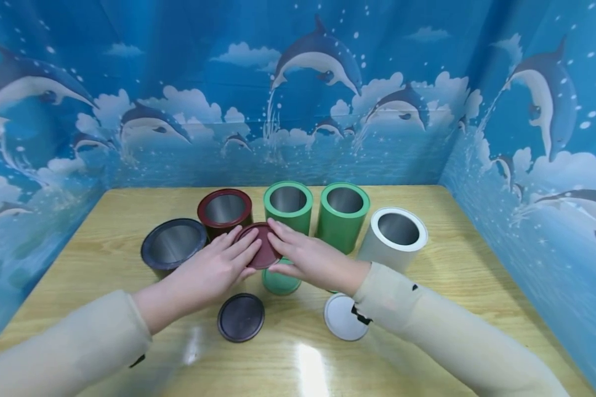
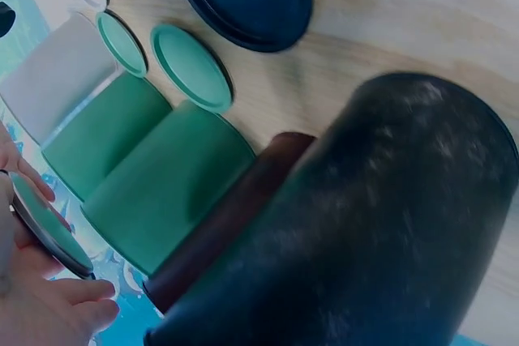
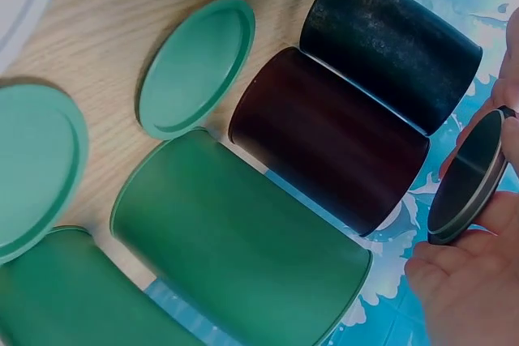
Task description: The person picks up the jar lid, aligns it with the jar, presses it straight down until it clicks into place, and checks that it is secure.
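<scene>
The wood-grained table (image 1: pixel 104 242) carries, left to right across its far half, a black can (image 1: pixel 173 245), a dark red can (image 1: pixel 224 212), two green cans (image 1: pixel 341 229) and a white can (image 1: pixel 388 251). Nearer lie a black lid (image 1: pixel 241 317), two green lids (image 3: pixel 197 68) and, rightmost, a white lid (image 1: pixel 341 318).

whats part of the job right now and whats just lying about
In the job:
dark red lid, in both hands
dark red can, likely

Standing or lying about:
black lid, white lid, two green lids
black can, white can, two green cans

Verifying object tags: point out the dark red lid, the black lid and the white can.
Dark red lid (image 1: pixel 265 255), head view: its uncovered face.
Black lid (image 1: pixel 240 317), head view: its face.
White can (image 1: pixel 384 255), head view: its outer wall.
</scene>
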A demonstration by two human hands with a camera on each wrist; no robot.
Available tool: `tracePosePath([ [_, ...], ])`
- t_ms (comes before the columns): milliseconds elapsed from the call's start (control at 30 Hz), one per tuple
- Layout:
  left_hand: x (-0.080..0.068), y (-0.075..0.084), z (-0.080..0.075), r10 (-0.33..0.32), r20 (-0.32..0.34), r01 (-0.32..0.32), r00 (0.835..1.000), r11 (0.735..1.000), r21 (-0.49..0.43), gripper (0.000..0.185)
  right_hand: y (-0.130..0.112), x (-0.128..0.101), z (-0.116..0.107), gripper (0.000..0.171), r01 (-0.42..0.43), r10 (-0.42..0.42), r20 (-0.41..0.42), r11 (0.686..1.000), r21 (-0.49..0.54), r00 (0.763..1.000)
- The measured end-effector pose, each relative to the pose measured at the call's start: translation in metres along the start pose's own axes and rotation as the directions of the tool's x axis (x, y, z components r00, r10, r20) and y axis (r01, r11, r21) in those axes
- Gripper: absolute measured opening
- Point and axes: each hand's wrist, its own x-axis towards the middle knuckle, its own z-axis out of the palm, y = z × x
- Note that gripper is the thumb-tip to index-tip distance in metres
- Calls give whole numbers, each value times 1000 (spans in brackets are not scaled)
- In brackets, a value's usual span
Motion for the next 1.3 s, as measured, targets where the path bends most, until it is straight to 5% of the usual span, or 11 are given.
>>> tracePosePath([
  [600, 3, -23, -16, -78, 207, 84, 975, 996, -16, 55, 2, 29, -8, 66, -12, 9, 70, 999, 40, 998],
  [1300, 5, -50, -21, -114, 298, 142, 948, 987, -76, 54, 4, 57, -14, 64, -22, 17, 116, 999, 43, 993],
])
